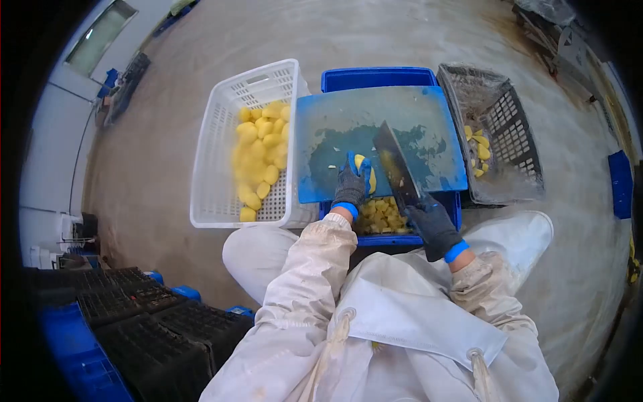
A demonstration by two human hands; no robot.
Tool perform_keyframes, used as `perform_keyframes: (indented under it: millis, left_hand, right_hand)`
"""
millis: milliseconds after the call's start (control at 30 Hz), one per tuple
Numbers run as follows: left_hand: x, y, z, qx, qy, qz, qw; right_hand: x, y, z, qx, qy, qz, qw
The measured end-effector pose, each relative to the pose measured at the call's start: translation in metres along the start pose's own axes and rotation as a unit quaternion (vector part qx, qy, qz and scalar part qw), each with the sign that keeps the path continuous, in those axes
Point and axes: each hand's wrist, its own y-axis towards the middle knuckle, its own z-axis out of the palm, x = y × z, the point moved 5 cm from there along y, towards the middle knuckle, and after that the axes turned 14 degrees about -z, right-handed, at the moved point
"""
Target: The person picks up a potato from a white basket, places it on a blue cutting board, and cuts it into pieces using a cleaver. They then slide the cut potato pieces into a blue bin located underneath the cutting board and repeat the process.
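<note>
In the head view, my left hand [352,179], in a grey and blue work glove, is closed around a cut yellow potato [373,181] on the blue cutting board [362,102]. My right hand [435,225], gloved too, grips the handle of a wide-bladed cleaver [398,165]. Its blade slants up and left over the board, just right of the potato. Below the board's near edge, potato chunks [382,216] lie in a blue crate [393,239]. The board rests across this crate and hides most of its inside.
To the left stands a white crate [213,147] with many whole peeled potatoes [266,142]. A dark, plastic-lined crate [516,127] with some potato pieces [481,149] is at the right. Black crates [161,335] are stacked at lower left. My knees flank the blue crate.
</note>
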Motion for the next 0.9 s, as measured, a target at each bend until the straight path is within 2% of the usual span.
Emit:
perform_keyframes:
  millis: [33,67,100,167,200,267,367,433,533,633,700,733,900]
  left_hand:
    - [0.01,0.007,0.008,0.005,-0.048,-0.016,0.999]
    - [0.013,0.007,0.008,0.005,-0.048,-0.013,0.999]
    - [0.011,0.006,0.007,0.008,-0.067,0.022,0.998]
    - [0.007,0.007,0.008,0.014,-0.085,0.061,0.994]
    - [0.002,0.005,0.009,-0.017,-0.042,0.081,0.996]
    - [-0.007,0.004,0.014,-0.044,-0.001,0.102,0.994]
    - [-0.013,0.001,0.023,-0.027,-0.035,0.058,0.997]
    - [-0.011,0.0,0.025,-0.127,0.016,0.088,0.988]
    - [-0.014,-0.003,0.026,-0.118,0.006,0.092,0.989]
    - [-0.017,-0.016,0.02,-0.115,-0.002,0.069,0.991]
    - [-0.013,-0.014,0.024,-0.127,0.019,0.098,0.987]
    - [-0.012,-0.013,0.026,-0.14,0.039,0.127,0.981]
    - [-0.007,-0.011,0.03,-0.134,0.054,0.145,0.979]
  right_hand:
    - [0.015,0.005,0.003,0.007,0.086,0.14,0.986]
    - [0.021,0.001,0.007,0.012,0.168,0.276,0.946]
    - [0.023,0.005,0.009,0.034,0.046,0.191,0.98]
    - [0.022,0.001,0.015,0.026,0.015,0.196,0.98]
    - [0.023,0.0,0.015,0.02,-0.015,0.203,0.979]
    - [0.019,0.0,0.014,0.019,-0.017,0.213,0.977]
    - [0.023,-0.003,0.007,0.006,-0.015,0.232,0.973]
    - [0.018,-0.007,0.003,-0.008,-0.013,0.239,0.971]
    - [0.006,-0.013,0.008,-0.008,0.009,0.248,0.969]
    - [0.011,-0.014,0.0,-0.039,0.011,0.218,0.975]
    - [0.01,-0.017,0.003,-0.107,0.197,0.246,0.943]
    - [0.011,-0.017,0.001,-0.106,0.197,0.248,0.942]
    - [0.011,-0.01,-0.008,-0.1,0.276,0.291,0.911]
